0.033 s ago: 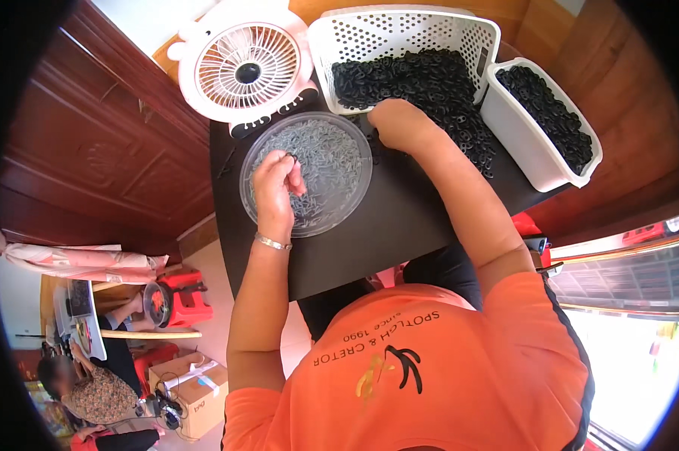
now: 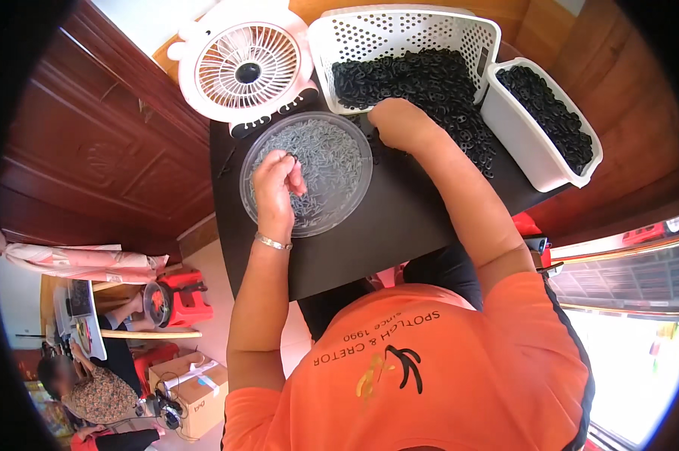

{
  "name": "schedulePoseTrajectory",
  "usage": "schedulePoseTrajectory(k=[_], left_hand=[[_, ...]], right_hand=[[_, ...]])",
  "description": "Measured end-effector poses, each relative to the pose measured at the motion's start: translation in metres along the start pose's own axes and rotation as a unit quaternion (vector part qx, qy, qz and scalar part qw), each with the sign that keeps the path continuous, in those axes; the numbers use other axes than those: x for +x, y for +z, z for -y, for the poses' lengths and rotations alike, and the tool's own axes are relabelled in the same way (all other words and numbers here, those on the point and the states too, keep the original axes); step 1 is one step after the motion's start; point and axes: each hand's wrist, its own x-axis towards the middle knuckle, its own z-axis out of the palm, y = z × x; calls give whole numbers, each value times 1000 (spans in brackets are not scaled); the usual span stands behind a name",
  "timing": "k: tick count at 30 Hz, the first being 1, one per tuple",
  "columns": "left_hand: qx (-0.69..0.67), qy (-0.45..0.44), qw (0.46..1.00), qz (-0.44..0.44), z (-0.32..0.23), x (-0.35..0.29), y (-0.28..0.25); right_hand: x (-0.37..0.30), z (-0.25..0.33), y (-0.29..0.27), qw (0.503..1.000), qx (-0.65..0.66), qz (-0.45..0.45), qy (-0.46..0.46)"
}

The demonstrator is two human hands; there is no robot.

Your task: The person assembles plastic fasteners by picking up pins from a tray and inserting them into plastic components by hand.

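Observation:
My left hand [image 2: 275, 184] is closed above a round clear tub [image 2: 363, 180] that holds many small translucent strips [image 2: 328, 161]. Between its thumb and fingertips is a small black looped piece [image 2: 292, 156]. My right hand [image 2: 398, 124] is closed, knuckles up, at the near edge of a white perforated basket [image 2: 404, 21]. Its fingertips are turned down and hidden, so what they hold does not show. Black looped pieces [image 2: 411, 79] heap up in the basket and spill over its front onto the dark table [image 2: 347, 259], to the right of this hand.
A pink-and-white fan [image 2: 248, 73] stands behind the tub. Right of the basket is a narrow white bin [image 2: 527, 143] full of black pieces. Far left, another person [image 2: 103, 395] sits near red stools [image 2: 189, 298] and a cardboard box [image 2: 193, 391].

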Motion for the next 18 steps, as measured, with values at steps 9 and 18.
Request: schedulePoseTrajectory(k=[9, 18], left_hand=[[-9, -13, 1000, 8, 3, -2, 4], [12, -21, 999, 34, 5, -4, 3]], right_hand=[[10, -12, 6, 999, 2, -26, 19], [14, -2, 0, 856, 517, 4, 5]])
